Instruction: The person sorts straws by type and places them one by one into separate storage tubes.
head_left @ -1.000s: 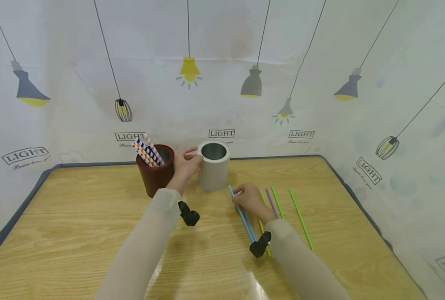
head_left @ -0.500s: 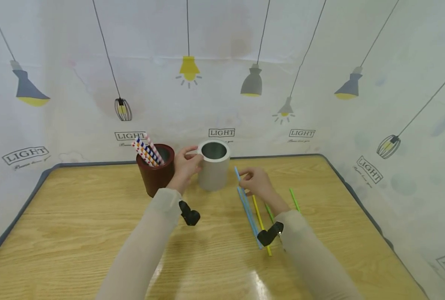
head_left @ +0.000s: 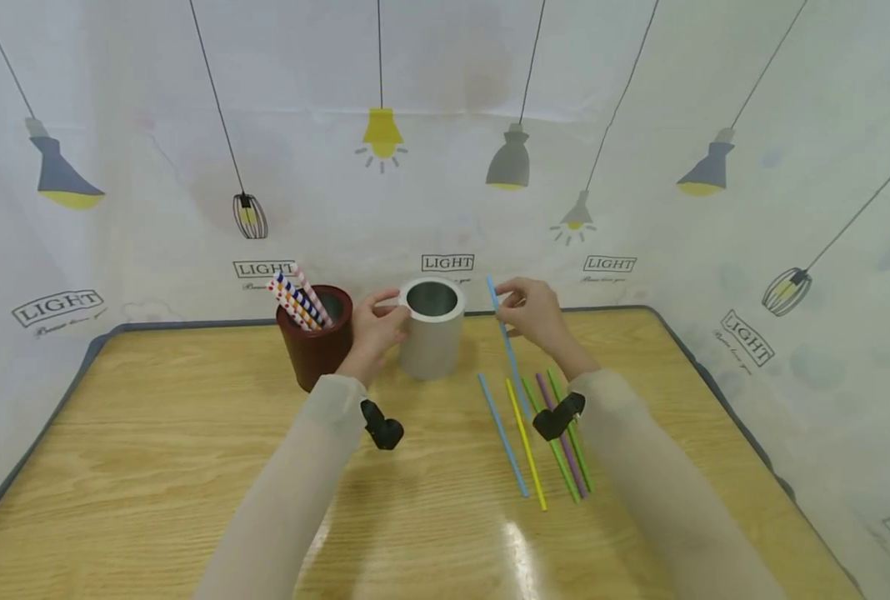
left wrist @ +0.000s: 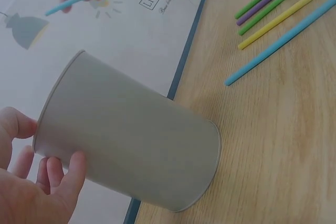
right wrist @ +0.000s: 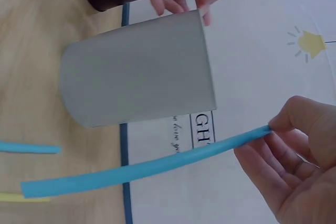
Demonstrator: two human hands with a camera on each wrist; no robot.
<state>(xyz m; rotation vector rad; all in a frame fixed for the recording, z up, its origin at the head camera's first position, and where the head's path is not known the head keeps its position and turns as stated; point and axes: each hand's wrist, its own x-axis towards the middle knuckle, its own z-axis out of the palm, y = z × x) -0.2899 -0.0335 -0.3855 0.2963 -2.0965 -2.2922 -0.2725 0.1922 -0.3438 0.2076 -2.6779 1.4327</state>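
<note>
A grey cup stands upright at the back of the wooden table. My left hand grips its rim on the left side; the same cup and left hand fill the left wrist view. My right hand pinches a blue straw near its top and holds it in the air just right of the cup. In the right wrist view that blue straw runs beside the cup, held by the right hand.
A dark red cup with several striped straws stands left of the grey cup. Several loose straws, blue, yellow, green and purple, lie on the table under my right forearm. A printed curtain surrounds the table.
My right hand has picked one blue straw off the table and raised it up and back to beside the grey cup's rim. The left hand has kept its hold on the cup.
</note>
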